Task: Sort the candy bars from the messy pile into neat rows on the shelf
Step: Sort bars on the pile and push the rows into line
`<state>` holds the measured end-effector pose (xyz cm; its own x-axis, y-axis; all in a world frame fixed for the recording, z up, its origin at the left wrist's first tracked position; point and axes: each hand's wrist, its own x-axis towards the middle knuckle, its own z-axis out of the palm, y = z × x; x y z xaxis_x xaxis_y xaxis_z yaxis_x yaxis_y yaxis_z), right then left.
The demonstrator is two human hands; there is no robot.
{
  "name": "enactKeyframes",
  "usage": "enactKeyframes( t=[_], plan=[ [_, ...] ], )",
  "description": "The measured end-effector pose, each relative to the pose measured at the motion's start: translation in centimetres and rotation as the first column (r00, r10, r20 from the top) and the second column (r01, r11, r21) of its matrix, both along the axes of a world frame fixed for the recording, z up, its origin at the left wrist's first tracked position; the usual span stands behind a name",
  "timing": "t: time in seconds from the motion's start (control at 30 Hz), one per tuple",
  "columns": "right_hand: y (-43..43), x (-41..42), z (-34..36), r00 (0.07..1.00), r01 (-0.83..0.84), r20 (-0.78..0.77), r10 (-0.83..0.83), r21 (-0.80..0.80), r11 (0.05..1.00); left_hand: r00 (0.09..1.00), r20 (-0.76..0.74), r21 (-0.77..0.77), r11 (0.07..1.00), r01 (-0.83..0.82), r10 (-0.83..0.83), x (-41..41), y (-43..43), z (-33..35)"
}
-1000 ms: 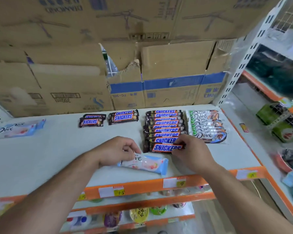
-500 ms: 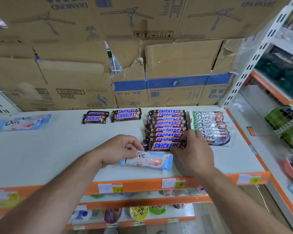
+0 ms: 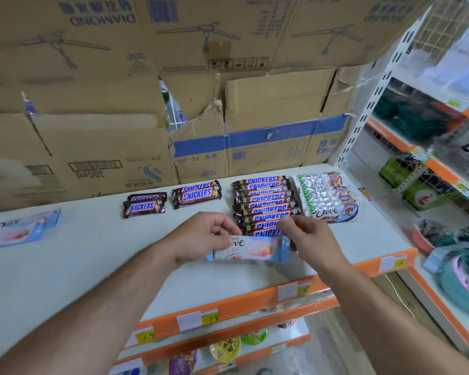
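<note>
Spanning left grip [image 3: 201,236], right grip [image 3: 312,242], Dove bar [image 3: 255,249]

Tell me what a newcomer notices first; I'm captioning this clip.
The light-blue Dove bar at front centre of the shelf, gripped by the left hand, the right hand at its other end. Behind it a neat row of Snickers bars runs back, with white Dove bars to its right.

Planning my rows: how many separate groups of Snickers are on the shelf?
3: a small stack at back left, a second stack beside it, and a long row further right, its front partly covered by the blue bar.
</note>
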<state>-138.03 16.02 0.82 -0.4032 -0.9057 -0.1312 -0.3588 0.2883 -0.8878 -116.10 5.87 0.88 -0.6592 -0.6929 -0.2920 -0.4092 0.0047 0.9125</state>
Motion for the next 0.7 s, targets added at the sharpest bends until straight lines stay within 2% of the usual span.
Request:
enactKeyframes(
  t=[0.03, 0.1, 0.27, 0.43, 0.57, 0.7],
  plan=[
    [0.2, 0.6, 0.4, 0.996, -0.028, 0.083, 0.027, 0.016, 0.999, 1.0, -0.006, -0.007, 1.0, 0.005, -0.005, 0.2, -0.2, 0.0],
    [0.6, 1.6, 0.8, 0.985, -0.091, 0.152, 0.081, 0.057, 0.994, 1.0, -0.015, -0.018, 1.0, 0.013, -0.013, 0.7, -0.6, 0.0],
    [0.4, 4.4, 0.5, 0.978, -0.066, 0.201, 0.049, 0.08, 0.995, 0.998, -0.057, -0.006, 1.0, 0.014, -0.014, 3.4, -0.9, 0.3],
    [-0.6, 7.4, 0.2, 0.969, -0.074, 0.237, 0.069, 0.014, 0.997, 0.998, -0.066, 0.031, 1.0, -0.005, 0.008, 7.9, -1.2, 0.3],
    [-1.7, 9.7, 0.1, 0.951, -0.143, 0.278, 0.139, -0.003, 0.99, 0.997, -0.054, 0.031, 0.998, -0.05, 0.052, 11.4, -0.7, 0.5],
    [-3.0, 11.6, 0.4, 0.926, -0.248, 0.287, 0.246, -0.03, 0.968, 0.981, -0.045, -0.003, 0.982, -0.19, 0.19, 13.9, 0.9, 1.1]
  ],
)
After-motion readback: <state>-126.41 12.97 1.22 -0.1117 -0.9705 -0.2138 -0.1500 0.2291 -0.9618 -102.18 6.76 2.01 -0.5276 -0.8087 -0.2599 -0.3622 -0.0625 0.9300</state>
